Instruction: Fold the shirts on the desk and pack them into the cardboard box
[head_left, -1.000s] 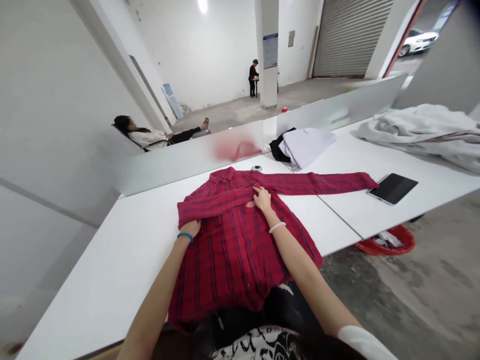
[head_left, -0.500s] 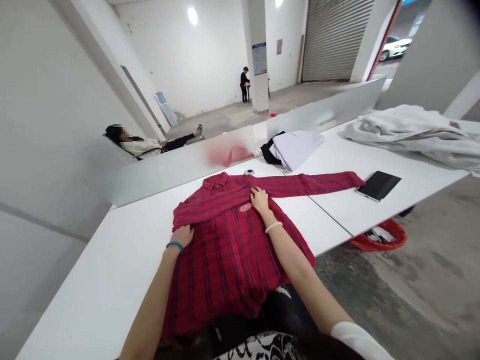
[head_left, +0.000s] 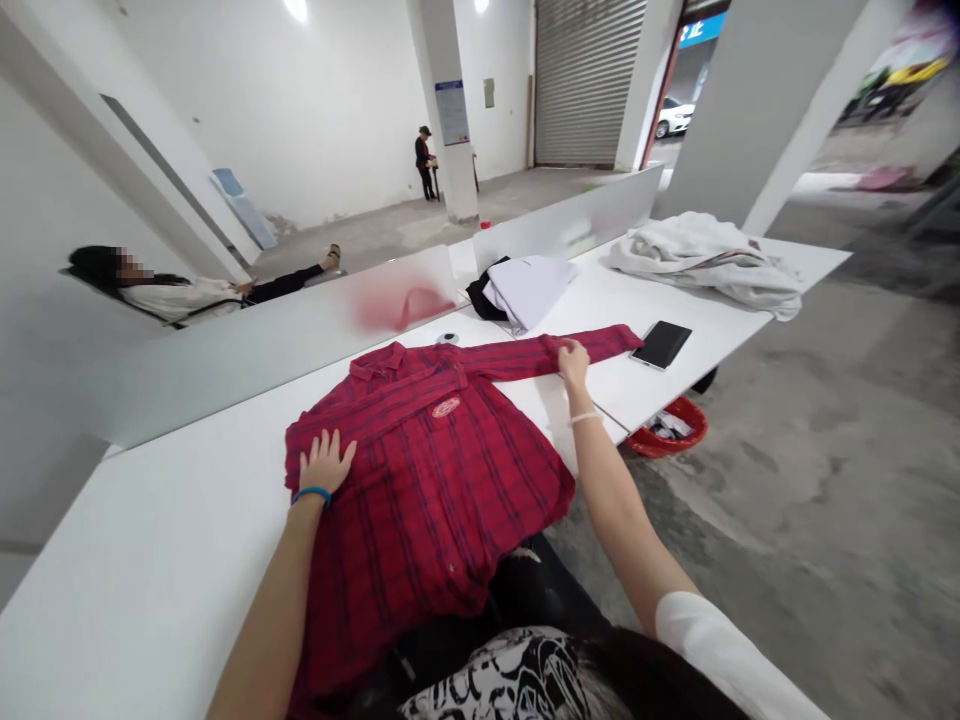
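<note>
A red plaid button-up shirt point(head_left: 420, 460) lies front up on the white table point(head_left: 172, 480), its lower hem hanging over the near edge. One sleeve is folded across the chest, its cuff above an oval badge. The other sleeve point(head_left: 517, 358) stretches out to the right. My left hand point(head_left: 326, 462), with a blue band on the wrist, rests flat and open on the shirt's left side, fingers spread. Midway along the outstretched sleeve, my right hand point(head_left: 574, 362) has its fingers bent and closed on the cloth.
A black-screened tablet point(head_left: 663, 345) lies by the sleeve's cuff. Farther back are a folded pale garment point(head_left: 532, 288) and a heap of white cloth point(head_left: 697, 255). A frosted divider point(head_left: 247, 360) lines the far edge. Below stands a red bin point(head_left: 671, 428). A person point(head_left: 180, 290) reclines beyond the divider.
My right hand has moved from the folded cuff on the chest to the outstretched sleeve. My left hand has spread flat on the shirt's side. The view has turned right.
</note>
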